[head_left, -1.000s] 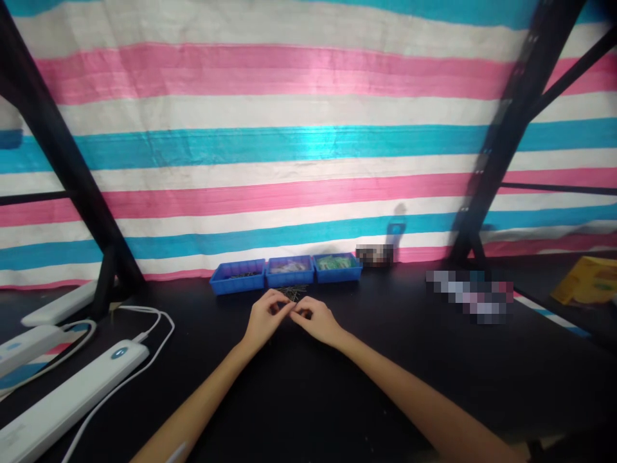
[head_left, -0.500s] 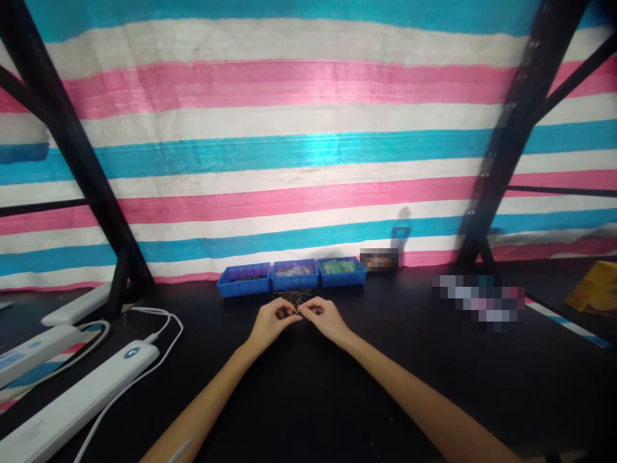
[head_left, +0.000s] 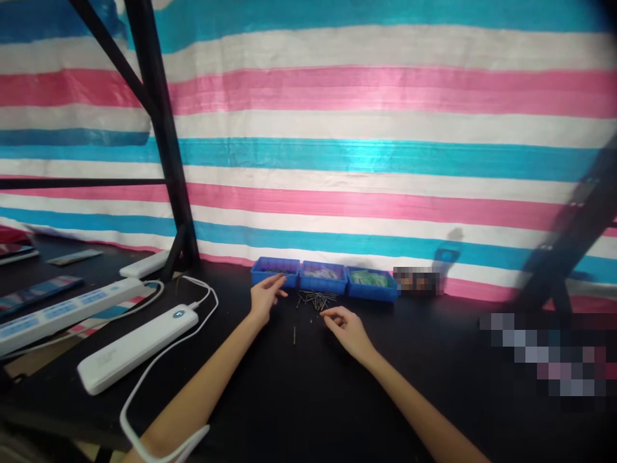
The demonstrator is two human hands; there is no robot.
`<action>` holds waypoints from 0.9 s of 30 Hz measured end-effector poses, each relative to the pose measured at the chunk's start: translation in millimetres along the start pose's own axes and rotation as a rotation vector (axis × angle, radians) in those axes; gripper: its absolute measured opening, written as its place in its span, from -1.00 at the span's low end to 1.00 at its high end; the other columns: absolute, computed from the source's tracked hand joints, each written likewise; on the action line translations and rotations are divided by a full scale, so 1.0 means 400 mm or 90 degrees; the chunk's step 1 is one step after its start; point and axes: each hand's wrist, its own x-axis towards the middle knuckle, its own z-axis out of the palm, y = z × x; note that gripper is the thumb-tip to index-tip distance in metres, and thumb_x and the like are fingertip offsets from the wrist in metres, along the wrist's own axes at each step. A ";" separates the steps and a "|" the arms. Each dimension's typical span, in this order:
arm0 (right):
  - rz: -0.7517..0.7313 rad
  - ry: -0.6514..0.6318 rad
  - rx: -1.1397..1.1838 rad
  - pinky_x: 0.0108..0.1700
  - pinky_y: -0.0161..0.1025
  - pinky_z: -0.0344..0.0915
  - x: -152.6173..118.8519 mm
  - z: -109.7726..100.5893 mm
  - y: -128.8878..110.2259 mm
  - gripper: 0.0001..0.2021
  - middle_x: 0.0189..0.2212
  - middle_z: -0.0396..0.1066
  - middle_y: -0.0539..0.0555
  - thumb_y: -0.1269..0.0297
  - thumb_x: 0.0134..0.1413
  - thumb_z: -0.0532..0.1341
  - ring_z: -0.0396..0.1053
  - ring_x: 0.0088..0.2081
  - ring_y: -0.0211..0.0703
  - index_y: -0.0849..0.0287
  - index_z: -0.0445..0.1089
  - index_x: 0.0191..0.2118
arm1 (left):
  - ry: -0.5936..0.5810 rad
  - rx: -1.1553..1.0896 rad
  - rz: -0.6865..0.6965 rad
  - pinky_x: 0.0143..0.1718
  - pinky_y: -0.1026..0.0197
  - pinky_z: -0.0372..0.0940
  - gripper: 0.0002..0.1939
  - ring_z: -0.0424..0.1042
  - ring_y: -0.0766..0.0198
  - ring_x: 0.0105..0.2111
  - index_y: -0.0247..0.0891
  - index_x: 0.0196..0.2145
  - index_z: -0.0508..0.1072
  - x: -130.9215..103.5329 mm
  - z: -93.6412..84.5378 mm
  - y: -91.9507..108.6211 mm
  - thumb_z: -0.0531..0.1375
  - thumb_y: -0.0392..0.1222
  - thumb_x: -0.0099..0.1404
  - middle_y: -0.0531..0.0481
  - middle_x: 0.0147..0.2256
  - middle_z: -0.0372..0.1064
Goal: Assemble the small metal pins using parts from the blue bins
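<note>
My left hand [head_left: 263,301] is at the front of the left blue bin [head_left: 276,263], its fingers stretched toward the rim with the thumb apart. Dark small pieces lie in that bin, partly hidden. My right hand [head_left: 351,333] rests low over the black table, thumb and forefinger close together in a pinch; anything between them is too small to make out. Just beyond its fingertips is a loose pile of thin metal screws or nails [head_left: 318,299]. One single thin metal piece [head_left: 294,335] lies apart, between my hands.
Beside the left bin stand a middle blue bin [head_left: 322,283] with clear bags and a right blue bin [head_left: 372,293] with greenish bags. At left lie a white power bank [head_left: 139,347], its looping cable [head_left: 144,379] and a power strip [head_left: 72,315]. A striped sheet [head_left: 361,154] hangs behind.
My hands, previously together in front of the pile, have come apart, the left moving to the left bin. A single metal piece now shows on the table. The view has turned left.
</note>
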 end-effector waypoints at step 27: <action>0.004 -0.033 -0.016 -0.51 -0.33 0.20 0.003 0.001 0.006 -0.79 -0.47 0.41 0.06 0.24 -0.08 0.13 0.25 -0.54 -0.26 0.17 0.47 -0.36 | -0.661 0.455 0.230 -0.51 0.35 0.10 -0.62 0.23 0.34 -0.48 -0.11 -0.35 0.55 -0.019 -0.049 0.040 0.35 0.01 -0.21 0.03 -0.46 0.33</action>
